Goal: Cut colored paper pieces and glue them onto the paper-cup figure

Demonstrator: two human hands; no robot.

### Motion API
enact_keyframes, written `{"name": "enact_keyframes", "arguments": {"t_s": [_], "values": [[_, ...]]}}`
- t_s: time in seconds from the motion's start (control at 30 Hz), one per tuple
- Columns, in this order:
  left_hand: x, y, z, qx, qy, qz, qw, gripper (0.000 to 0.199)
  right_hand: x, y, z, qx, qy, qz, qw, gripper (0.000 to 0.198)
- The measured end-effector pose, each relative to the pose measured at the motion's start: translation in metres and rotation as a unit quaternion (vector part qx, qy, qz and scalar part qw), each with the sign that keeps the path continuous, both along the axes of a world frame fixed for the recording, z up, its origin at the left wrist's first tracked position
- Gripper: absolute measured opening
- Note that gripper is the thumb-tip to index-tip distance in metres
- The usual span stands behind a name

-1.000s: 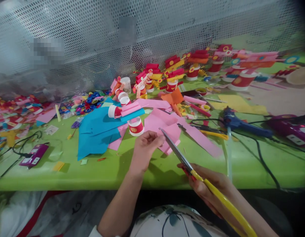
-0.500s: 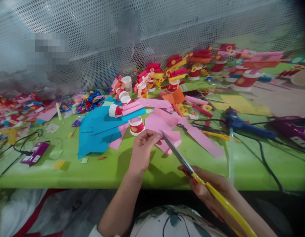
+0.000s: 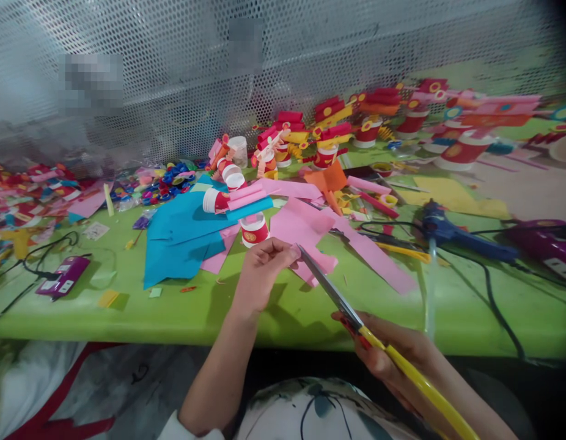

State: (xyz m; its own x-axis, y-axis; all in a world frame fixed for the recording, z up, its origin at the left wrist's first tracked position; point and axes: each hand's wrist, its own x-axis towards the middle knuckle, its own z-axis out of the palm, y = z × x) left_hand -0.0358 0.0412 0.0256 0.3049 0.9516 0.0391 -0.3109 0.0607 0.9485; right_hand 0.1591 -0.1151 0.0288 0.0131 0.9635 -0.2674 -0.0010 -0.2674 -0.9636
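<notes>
My left hand (image 3: pixel 269 269) is held above the green table with thumb and fingers pinched together. What lies between the fingertips is too small to make out. My right hand (image 3: pixel 384 348) grips a pair of scissors (image 3: pixel 331 290) with long metal blades and yellow handles. The blades look closed or nearly so, and their tip reaches the left thumb and fingertips. Behind the hands lie cut pieces of pink paper (image 3: pixel 301 226). A red and white paper cup (image 3: pixel 254 231) stands just beyond my left hand, near a tipped cup with pink and blue paper rolls (image 3: pixel 249 205).
Blue paper sheets (image 3: pixel 182 238) lie left of the hands. A blue glue gun (image 3: pixel 466 235) with cords is at the right, and a purple power strip (image 3: pixel 63 276) at the left. Several finished cup-and-paper models (image 3: pixel 326 156) line the back, before a perforated metal panel (image 3: pixel 173 79).
The camera view has shifted slightly. My left hand has moved a little to the left, still pinched, and the scissors stay with their tip at its fingertips.
</notes>
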Motion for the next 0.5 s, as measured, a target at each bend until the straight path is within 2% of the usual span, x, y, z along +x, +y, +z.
{"name": "enact_keyframes", "arguments": {"t_s": [0.13, 0.3, 0.5], "values": [[-0.003, 0.0, 0.003, -0.006, 0.01, -0.023, 1.0, 0.015, 0.0, 0.0, 0.003, -0.026, -0.016, -0.012, 0.999, 0.076], [-0.004, 0.0, 0.009, -0.012, 0.016, -0.04, 0.999, 0.008, -0.001, 0.001, 0.003, -0.014, -0.03, -0.015, 0.999, 0.077], [-0.008, 0.002, 0.021, -0.011, 0.047, -0.059, 0.997, 0.013, 0.0, -0.002, 0.008, -0.038, -0.023, -0.008, 0.999, 0.075]]}}
